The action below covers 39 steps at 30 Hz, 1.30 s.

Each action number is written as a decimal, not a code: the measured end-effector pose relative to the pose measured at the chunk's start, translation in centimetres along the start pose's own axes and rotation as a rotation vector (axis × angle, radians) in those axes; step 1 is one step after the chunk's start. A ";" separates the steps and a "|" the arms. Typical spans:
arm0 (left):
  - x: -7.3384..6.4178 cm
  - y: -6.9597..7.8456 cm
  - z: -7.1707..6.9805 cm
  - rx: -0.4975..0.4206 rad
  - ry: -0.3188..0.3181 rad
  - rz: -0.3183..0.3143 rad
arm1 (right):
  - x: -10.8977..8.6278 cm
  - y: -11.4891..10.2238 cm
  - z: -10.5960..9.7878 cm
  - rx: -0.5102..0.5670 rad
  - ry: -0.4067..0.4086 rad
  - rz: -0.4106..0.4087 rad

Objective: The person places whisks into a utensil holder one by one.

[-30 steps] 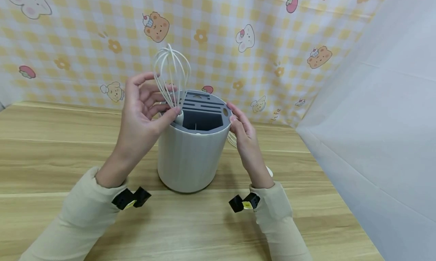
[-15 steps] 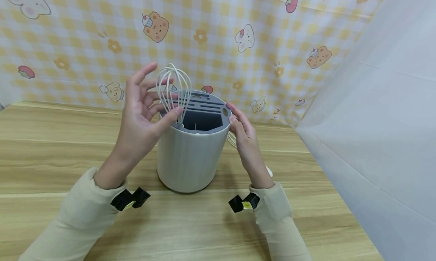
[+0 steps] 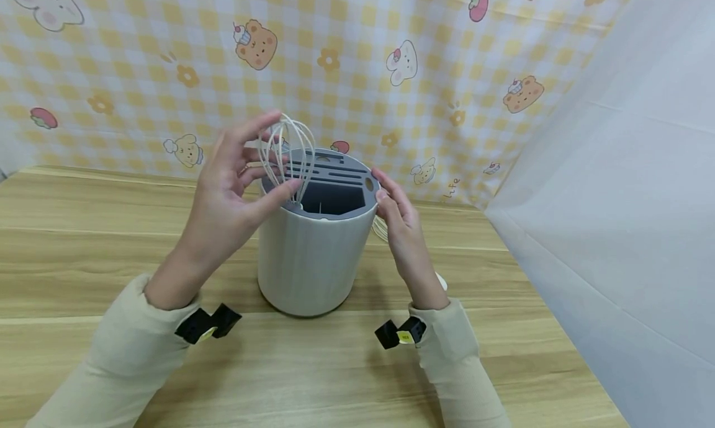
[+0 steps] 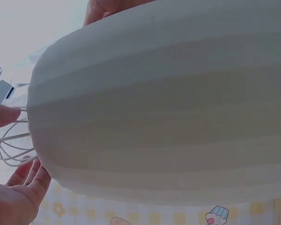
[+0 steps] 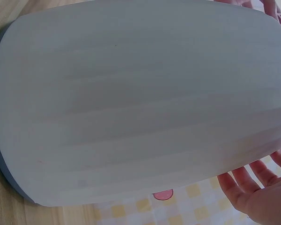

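At frame centre: left hand (image 3: 230,189), curled round whisk (image 3: 290,158); right hand (image 3: 399,220), pinching holder (image 3: 310,260) rim; advisable: steady holder, upright whisk.

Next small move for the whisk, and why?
I'd probably ease the left hand off the whisk: it sits wire end up, its lower part apparently sunk in the container, so it may stand unaided. The right hand holds the container at its top edge, which should keep it steady.

Whisk (image 3: 290,158) lower in holder (image 3: 313,260); forefinger (image 3: 261,125) of left hand (image 3: 223,189) at top.
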<state>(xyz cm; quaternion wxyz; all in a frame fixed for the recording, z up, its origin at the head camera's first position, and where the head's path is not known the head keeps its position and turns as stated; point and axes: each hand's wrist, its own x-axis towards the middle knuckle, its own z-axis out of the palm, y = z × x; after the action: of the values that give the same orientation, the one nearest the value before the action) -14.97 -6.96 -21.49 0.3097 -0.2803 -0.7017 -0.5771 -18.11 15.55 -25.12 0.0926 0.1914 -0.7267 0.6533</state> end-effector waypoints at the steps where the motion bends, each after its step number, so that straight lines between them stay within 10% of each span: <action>1: 0.0 0.1 0.0 0.030 -0.012 -0.001 | 0.0 0.0 0.0 -0.003 0.000 0.000; 9: -0.2 -0.2 -0.2 0.231 -0.128 0.020 | 0.0 0.0 0.0 -0.009 0.001 -0.007; 39: -0.3 -0.5 -0.7 0.367 -0.187 0.020 | -0.2 -0.5 -0.1 -0.037 -0.022 0.015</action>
<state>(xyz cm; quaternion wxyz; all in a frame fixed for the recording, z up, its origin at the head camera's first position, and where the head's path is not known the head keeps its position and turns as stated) -15.03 -7.77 -21.93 0.2945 -0.2784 -0.8181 -0.4079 -17.73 15.66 -24.76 0.0832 0.1912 -0.7411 0.6381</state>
